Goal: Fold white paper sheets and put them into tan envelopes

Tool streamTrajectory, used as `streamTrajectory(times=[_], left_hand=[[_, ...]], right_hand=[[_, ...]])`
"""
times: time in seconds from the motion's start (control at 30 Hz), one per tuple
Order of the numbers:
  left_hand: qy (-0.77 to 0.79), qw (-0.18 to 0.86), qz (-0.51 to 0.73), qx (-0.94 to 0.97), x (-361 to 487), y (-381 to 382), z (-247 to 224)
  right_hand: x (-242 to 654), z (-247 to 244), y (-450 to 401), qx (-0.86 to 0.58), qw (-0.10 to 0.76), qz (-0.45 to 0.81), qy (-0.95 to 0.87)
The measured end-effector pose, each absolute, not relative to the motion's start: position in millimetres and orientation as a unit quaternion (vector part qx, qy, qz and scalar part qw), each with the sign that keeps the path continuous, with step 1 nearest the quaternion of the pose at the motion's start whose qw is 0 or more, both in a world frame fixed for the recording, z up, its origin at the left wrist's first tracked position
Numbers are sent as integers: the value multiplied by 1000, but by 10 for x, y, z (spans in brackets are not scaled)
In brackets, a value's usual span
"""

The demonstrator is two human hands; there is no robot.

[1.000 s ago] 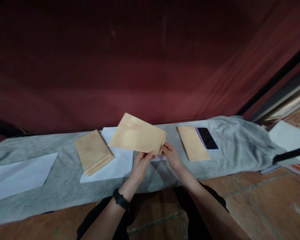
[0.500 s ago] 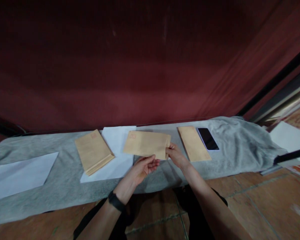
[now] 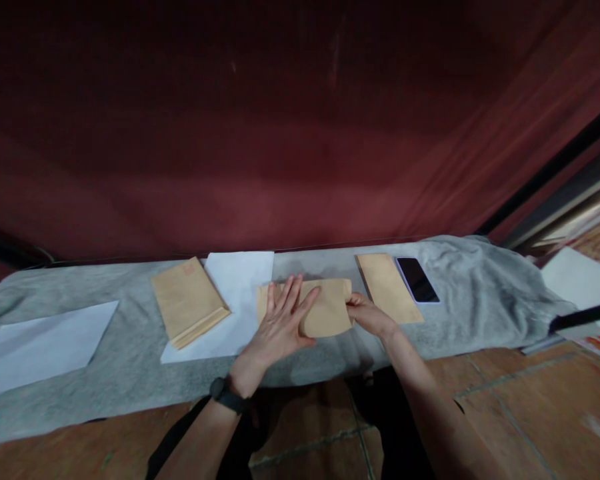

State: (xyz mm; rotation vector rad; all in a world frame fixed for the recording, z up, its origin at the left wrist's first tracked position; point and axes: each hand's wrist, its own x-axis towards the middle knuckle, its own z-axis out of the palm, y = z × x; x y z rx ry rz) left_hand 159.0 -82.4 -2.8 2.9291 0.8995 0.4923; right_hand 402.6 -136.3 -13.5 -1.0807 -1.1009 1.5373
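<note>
A tan envelope [image 3: 327, 308] lies in front of me on the grey cloth, its left end over white paper [image 3: 240, 277]. My left hand [image 3: 283, 327] rests flat on its left part with the fingers spread. At its right end, my right hand [image 3: 367, 312] pinches the edge; the fingertips are partly hidden. A stack of tan envelopes [image 3: 187, 300] with a small red mark lies to the left, partly on the white paper. More tan envelopes [image 3: 387, 287] lie just right of my right hand.
Beside the right-hand envelopes lies a phone [image 3: 417, 280] with a dark screen. Another white sheet [image 3: 45, 343] is at the far left of the grey cloth [image 3: 490, 287]. A dark red panel [image 3: 300, 167] rises behind, and a black bar [image 3: 587, 315] crosses at the right.
The envelope between my hands has come down and nearer to me, and its red mark no longer shows. My left hand has moved from its lower edge to flat on top.
</note>
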Motion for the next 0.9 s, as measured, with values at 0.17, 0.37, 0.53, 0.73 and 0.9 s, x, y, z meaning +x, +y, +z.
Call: streamTrajectory(times=[0.17,0.37,0.53,0.73,0.9], left_hand=[[280,18,157,947,1568,-839,-14],[285,-2,157,946,1557,-837,46],[299,4,152,942,1588,-842,2],[307,-5,143,941,1606,-831,-80],[316,-10,140,938,1598,-820,-107]], right_hand=[[4102,-168,-1375,-437,447,642,-444],[4177,-231,-1384,-461,459,614,-446],[4178,-356,-1323,-520,507,527,-441],[4110,-444,-1288,-660,505,176,-528],[4122,-350,-1370,-643,428,46,-634]])
